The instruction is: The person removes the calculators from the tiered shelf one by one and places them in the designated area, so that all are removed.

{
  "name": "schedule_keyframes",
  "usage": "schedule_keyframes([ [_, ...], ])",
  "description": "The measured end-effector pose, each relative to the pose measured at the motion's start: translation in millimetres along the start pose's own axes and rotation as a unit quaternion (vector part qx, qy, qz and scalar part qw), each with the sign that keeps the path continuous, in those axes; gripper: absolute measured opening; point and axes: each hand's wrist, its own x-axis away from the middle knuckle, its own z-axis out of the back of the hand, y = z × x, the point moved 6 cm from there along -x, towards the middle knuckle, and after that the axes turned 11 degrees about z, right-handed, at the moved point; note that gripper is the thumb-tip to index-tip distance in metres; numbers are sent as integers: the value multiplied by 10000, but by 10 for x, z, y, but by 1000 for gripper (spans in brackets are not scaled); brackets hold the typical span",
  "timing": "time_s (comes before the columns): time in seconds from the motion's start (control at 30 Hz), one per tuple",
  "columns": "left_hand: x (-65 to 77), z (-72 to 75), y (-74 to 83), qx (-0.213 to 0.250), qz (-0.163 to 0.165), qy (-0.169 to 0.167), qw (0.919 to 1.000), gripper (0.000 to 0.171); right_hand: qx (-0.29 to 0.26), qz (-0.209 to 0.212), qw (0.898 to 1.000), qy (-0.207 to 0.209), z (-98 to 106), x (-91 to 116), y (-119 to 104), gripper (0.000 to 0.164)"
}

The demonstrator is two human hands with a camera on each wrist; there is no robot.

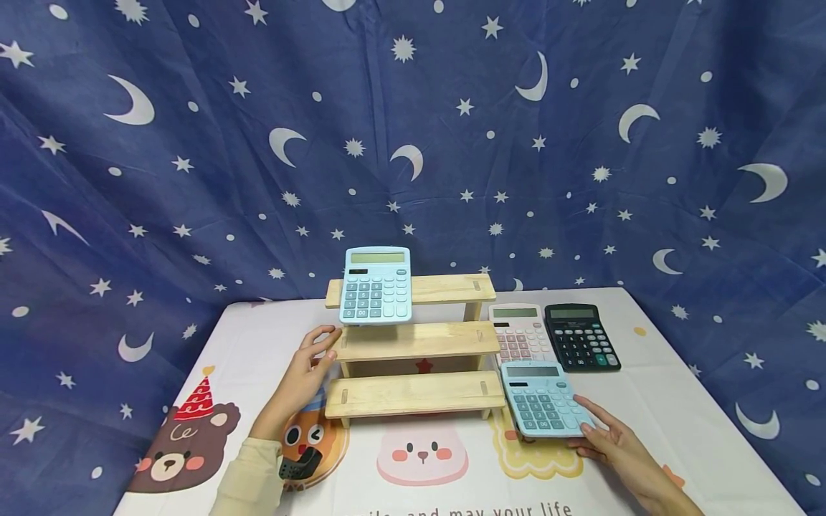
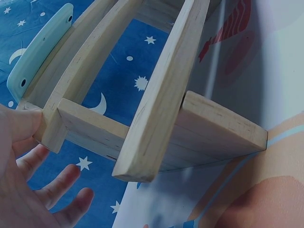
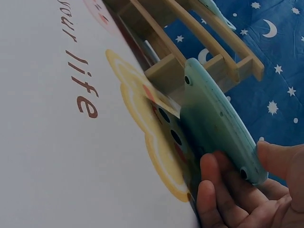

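A three-tier wooden stand (image 1: 413, 394) stands on the table, and a light blue calculator (image 1: 377, 287) leans upright at the left of its top tier. My left hand (image 1: 308, 367) holds the left end of the middle board (image 1: 419, 340) between thumb and forefinger. In the left wrist view its other fingers (image 2: 66, 185) are spread below the board. My right hand (image 1: 613, 444) grips a second light blue calculator (image 1: 545, 401) by its lower right corner. That calculator is tilted beside the stand's right end, and its underside (image 3: 216, 118) faces the right wrist camera.
A pink calculator (image 1: 523, 331) and a black calculator (image 1: 581, 337) lie side by side right of the stand. The held calculator overlaps the pink one in the head view. A white cloth (image 1: 652, 401) with cartoon prints covers the table; a blue starry curtain (image 1: 452, 201) hangs behind.
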Motion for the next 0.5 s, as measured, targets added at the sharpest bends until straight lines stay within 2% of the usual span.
schedule_keyframes([
  [0.3, 7, 8, 5, -8, -63, 24, 10000, 45, 136, 45, 9998, -118, 5, -7, 6, 79],
  [0.5, 15, 13, 56, 47, -200, 52, 9998, 43, 345, -194, 9991, 149, -1, -8, 6, 78],
])
